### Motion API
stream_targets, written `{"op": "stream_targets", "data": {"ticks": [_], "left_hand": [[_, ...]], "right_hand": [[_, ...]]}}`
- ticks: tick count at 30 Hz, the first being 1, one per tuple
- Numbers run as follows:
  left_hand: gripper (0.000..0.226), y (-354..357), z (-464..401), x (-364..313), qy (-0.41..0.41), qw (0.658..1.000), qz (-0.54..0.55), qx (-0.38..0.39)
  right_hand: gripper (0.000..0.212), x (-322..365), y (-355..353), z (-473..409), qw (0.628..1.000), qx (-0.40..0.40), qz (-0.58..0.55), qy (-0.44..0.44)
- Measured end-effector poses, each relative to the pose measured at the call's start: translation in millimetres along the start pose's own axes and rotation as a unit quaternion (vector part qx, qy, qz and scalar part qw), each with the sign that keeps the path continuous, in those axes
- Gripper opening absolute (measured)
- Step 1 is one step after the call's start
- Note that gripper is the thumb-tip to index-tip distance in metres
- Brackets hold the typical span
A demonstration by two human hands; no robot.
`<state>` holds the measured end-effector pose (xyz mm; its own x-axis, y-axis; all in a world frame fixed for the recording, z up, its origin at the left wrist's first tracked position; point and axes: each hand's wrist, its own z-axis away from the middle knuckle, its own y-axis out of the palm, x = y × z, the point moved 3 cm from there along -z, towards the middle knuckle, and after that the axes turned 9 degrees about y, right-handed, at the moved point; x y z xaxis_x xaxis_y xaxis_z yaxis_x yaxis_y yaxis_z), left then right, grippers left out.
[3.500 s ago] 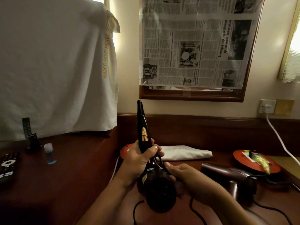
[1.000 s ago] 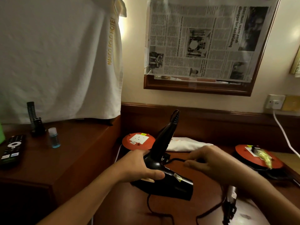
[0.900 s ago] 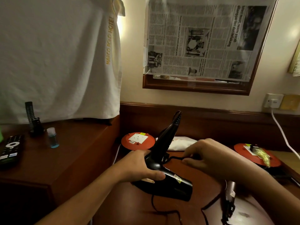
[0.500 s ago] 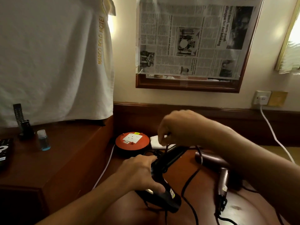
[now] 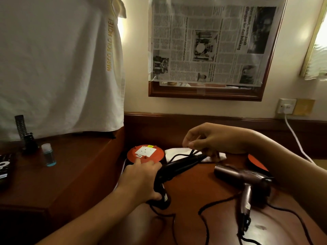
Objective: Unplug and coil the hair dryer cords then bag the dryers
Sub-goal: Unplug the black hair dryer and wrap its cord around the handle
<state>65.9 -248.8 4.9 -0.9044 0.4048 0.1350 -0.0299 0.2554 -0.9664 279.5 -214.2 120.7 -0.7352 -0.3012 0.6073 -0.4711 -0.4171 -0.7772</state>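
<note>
1. Dim, warm indoor light; a glow behind the hanging towel (image 5: 58,64) and at the right edge.
2. The desk (image 5: 203,188) lies in shadow.
3. Wide-angle bending at edges; slightly soft throughout.

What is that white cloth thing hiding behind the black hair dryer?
A folded white cloth lies behind the black hair dryer. The right hand, pinching the cord, covers its middle, so what it is stays unclear.

On your left, a white towel (image 5: 58,64) hangs above a small blue bottle (image 5: 48,155) and a remote (image 5: 4,169); newspaper (image 5: 208,41) covers the framed mirror.
</note>
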Motion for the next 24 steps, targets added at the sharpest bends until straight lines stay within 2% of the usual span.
{"op": "stream_targets", "data": {"ticks": [5, 7, 12, 13, 15, 18, 21, 24], "left_hand": [[0.071, -4.0, -3.2, 7.3, -0.009, 0.999, -0.041, 0.024], [0.07, -5.3, -3.6, 1.3, 0.018, 0.998, -0.056, 0.02], [0.076, -8.3, -2.7, -21.1, 0.08, 0.994, -0.077, 0.017], [0.077, -8.5, -1.5, -23.9, 0.094, 0.992, -0.085, 0.017], [0.079, -11.6, 4.0, -26.4, 0.115, 0.989, -0.096, 0.012], [0.076, -14.9, 14.1, -21.4, 0.123, 0.987, -0.1, -0.009], [0.08, -18.1, 20.7, -10.0, 0.134, 0.985, -0.111, 0.008], [0.085, -13.9, 18.9, 4.4, 0.112, 0.981, -0.158, -0.018]], "right_hand": [[0.013, -16.9, -21.4, 7.3, 0.984, -0.053, 0.164, 0.034], [0.01, -16.3, -24.5, 5.9, 0.972, -0.093, 0.216, 0.008], [0.004, -11.2, -17.9, -7.7, 0.938, -0.209, 0.254, -0.109], [0.009, -14.4, -16.7, -10.0, 0.932, -0.222, 0.263, -0.117], [0.037, -25.8, -15.7, -13.6, 0.91, -0.251, 0.301, -0.133], [0.069, -45.5, -15.5, -12.9, 0.859, -0.294, 0.383, -0.171], [0.071, -61.0, -19.4, -7.0, 0.828, -0.312, 0.416, -0.211], [0.056, -69.8, -22.7, 0.3, 0.81, -0.333, 0.422, -0.233]]}}
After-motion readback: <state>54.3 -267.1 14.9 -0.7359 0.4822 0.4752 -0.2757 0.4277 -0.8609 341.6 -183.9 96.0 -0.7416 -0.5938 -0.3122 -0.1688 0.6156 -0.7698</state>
